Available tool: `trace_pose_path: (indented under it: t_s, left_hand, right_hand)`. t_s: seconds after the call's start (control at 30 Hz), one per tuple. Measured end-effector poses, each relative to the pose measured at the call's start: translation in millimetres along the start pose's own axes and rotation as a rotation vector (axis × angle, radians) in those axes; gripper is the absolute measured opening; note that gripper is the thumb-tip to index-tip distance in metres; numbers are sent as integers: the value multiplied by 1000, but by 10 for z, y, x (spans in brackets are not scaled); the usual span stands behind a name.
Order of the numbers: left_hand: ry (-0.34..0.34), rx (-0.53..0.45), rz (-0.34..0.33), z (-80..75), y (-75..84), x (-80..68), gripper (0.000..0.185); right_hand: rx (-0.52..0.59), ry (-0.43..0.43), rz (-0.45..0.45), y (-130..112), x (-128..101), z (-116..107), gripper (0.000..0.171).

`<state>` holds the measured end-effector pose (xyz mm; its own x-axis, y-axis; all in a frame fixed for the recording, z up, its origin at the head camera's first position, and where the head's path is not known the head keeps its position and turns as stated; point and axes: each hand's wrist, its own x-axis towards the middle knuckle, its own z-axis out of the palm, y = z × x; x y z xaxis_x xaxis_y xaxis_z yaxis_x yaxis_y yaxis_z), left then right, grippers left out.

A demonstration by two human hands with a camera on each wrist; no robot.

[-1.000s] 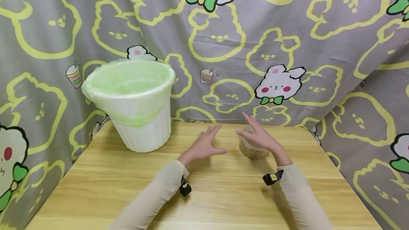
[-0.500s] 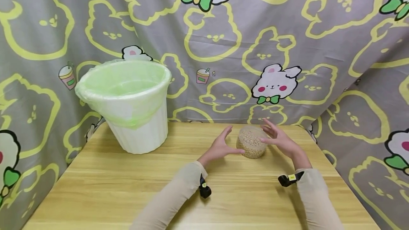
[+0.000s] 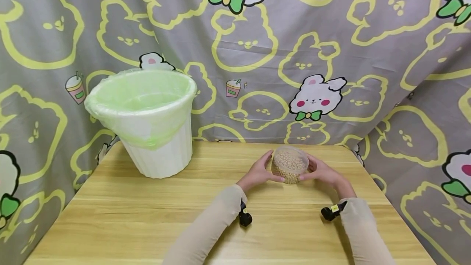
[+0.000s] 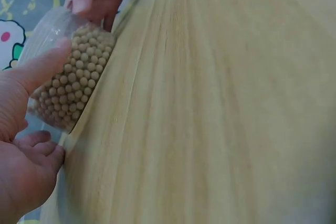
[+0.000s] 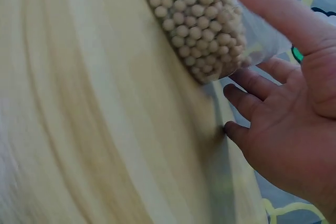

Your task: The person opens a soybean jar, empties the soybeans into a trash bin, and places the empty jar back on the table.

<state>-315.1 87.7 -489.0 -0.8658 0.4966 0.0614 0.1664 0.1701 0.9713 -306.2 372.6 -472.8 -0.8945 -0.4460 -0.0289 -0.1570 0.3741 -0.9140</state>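
A clear round plastic tub (image 3: 289,163), partly filled with small beige bean-like balls (image 5: 197,24), stands toward the back right of the wooden table. My left hand (image 3: 260,171) holds its left side, thumb at the front and fingers curving round behind. From the right, my right hand (image 3: 321,172) grips the opposite side in the same way. In the left wrist view the left thumb (image 4: 44,66) lies along the tub's wall above the balls. The right wrist view shows the right thumb (image 5: 278,9) across the wall, with some lower fingers loosely bent below it.
A tall white bin (image 3: 167,154) lined with a light green plastic bag (image 3: 147,93) stands at the back left of the table (image 3: 147,224). A patterned grey curtain (image 3: 254,81) hangs close behind the table and along its sides.
Both hands were apart from the tub, the right one passing over it. The right moved to its right side, the left came in from the left, and both closed on it.
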Motion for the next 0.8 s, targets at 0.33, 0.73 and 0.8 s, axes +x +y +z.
trace_pose_path:
  t_s: [0.33, 0.73, 0.8]
  left_hand:
    - [2, 42, 179, 50, -57, 137, 97]
    - [57, 1, 198, -75, -6, 102, 98]
    - [69, 14, 206, -174, 75, 80, 99]
  right_hand:
    - [-18, 50, -1, 66, 50, 20, 96]
    - [5, 129, -1, -54, 116, 111, 89]
    - [-2, 145, -19, -152, 143, 141, 87]
